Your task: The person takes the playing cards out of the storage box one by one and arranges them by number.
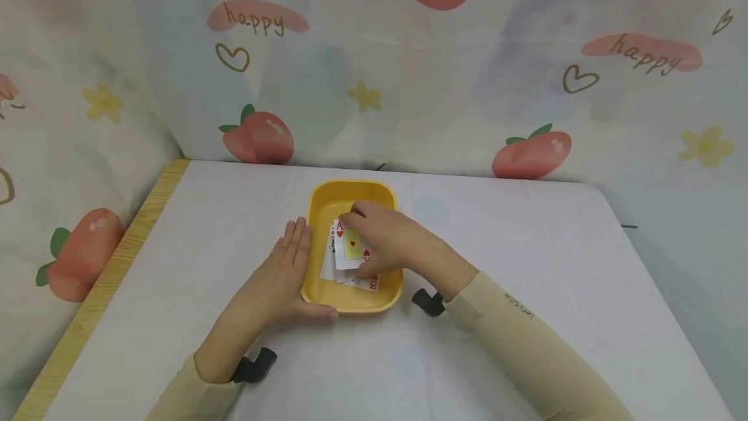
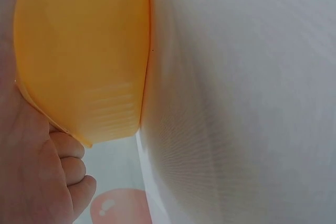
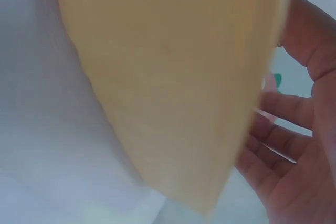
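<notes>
A yellow plastic tray (image 1: 350, 304) with rounded corners sits on the table, several playing cards (image 1: 334, 273) inside it. My left hand (image 1: 280, 278) lies along the tray's left side, fingers straight and thumb stretched along the front edge; the left wrist view has this hand against the tray's outer wall (image 2: 84, 51). Reaching over the right rim, my right hand (image 1: 388, 236) holds an ace of hearts (image 1: 353, 245) between thumb and fingers, over the other cards. That hand covers the card's right part. In the right wrist view the tray wall (image 3: 168, 77) hides the cards.
A white cloth (image 1: 497, 356) covers the table, with a wooden strip (image 1: 117, 271) bare along the left edge. Behind hangs a printed curtain (image 1: 409, 83) with fruit and hearts. Black wrist mounts (image 1: 255, 366) show below both hands.
</notes>
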Demonstrator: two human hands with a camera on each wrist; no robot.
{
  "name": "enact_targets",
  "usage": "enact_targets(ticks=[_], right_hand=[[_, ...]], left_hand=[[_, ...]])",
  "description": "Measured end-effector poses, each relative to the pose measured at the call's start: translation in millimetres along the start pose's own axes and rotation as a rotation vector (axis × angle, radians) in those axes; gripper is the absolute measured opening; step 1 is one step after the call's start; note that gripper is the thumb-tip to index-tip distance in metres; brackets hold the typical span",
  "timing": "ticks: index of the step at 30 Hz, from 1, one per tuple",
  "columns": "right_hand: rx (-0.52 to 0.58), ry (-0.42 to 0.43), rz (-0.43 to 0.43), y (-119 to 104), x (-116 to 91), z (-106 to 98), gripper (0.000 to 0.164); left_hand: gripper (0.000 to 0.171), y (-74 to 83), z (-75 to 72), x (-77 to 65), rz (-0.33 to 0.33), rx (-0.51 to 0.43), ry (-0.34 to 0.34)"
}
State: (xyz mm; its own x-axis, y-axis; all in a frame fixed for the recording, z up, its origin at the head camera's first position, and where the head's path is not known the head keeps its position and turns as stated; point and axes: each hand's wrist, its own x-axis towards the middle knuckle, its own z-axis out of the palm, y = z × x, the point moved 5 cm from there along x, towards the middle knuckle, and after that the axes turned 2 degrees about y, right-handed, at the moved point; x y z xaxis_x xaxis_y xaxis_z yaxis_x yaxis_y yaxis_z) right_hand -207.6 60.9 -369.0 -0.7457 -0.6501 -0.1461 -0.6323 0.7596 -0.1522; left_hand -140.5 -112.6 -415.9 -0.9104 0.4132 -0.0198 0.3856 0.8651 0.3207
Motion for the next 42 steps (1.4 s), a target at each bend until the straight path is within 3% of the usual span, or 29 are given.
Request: enact_targets(ticks=[10,20,32,42], right_hand=[[0.075,0.066,0.032,23,-13,-30,0.09],[0.072,0.105,0.065,51,-24,-46,0.083],[0.063,0.08,0.146,80,-31,-48,0.081],[0.052,0.035,0.234,106,-29,-36,0.083]], left_hand=[[0.146,1.3,-0.4,1.7,-0.02,0.0,-0.003],[0.147,1.8,-0.1,3.2,-0.028,-0.011,-0.003],[0.146,1.5,0.4,2.2,-0.034,-0.009,0.005],[0.146,1.4,0.4,1.7,-0.038,-0.017,0.004]])
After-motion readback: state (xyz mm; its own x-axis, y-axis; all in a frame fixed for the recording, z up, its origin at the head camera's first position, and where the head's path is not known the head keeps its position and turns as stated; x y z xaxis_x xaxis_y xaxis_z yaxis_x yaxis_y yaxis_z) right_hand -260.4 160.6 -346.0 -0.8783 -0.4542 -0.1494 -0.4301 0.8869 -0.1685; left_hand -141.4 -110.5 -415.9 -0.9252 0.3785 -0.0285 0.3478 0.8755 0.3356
